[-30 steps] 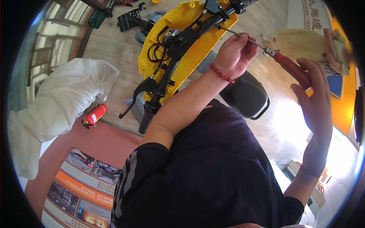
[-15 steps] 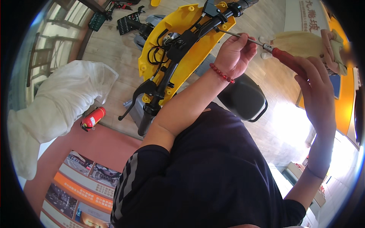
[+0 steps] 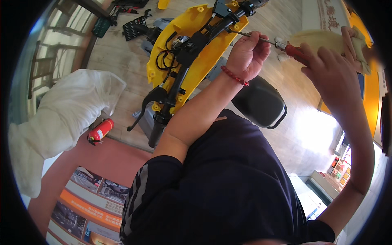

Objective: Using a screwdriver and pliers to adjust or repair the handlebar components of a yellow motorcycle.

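Your space is edged at nine o'clock by the white cover [image 3: 65, 112], with the red extinguisher [image 3: 101, 130] just beside it. The handlebar [image 3: 178, 85] and yellow panel [image 3: 216, 51] slant up to twelve. Your left hand [image 3: 247, 57], at one, pinches the shaft of the screwdriver [image 3: 292, 51], fingers loosely curled; the tip reaches the handlebar's underside. Your right hand [image 3: 337, 79], at two, closes around the red handle. Bare floor [image 3: 300, 94] opens beyond the black seat [image 3: 261, 102], toward three.
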The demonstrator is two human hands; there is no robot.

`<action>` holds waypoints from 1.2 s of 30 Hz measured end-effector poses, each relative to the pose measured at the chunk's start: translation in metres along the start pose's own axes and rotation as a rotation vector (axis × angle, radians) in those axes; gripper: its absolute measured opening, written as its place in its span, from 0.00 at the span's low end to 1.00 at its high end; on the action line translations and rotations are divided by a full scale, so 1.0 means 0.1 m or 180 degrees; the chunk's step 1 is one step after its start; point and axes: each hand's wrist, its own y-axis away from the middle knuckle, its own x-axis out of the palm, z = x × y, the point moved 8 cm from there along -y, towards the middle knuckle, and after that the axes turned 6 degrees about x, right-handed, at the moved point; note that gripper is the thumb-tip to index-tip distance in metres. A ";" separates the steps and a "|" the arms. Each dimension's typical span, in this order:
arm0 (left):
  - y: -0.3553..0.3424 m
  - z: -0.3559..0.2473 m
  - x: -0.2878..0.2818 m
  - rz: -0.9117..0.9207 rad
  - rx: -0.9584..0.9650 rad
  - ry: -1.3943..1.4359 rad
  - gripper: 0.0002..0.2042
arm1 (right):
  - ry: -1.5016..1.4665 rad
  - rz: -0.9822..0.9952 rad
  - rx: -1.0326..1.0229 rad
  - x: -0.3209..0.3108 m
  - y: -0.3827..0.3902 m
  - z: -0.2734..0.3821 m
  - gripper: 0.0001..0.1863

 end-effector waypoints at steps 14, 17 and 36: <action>-0.02 -0.04 0.01 -0.0013 -0.0014 0.0175 0.08 | -0.1356 0.0425 0.0857 0.04 -0.11 -0.12 0.12; 0.00 0.00 0.00 -0.0136 -0.0061 0.0124 0.08 | 0.0053 0.0409 0.0078 0.05 -0.13 0.07 0.12; -0.01 0.05 -0.02 -0.0112 -0.0093 0.0079 0.07 | -0.1547 0.0883 0.0987 0.23 -0.18 -0.06 0.09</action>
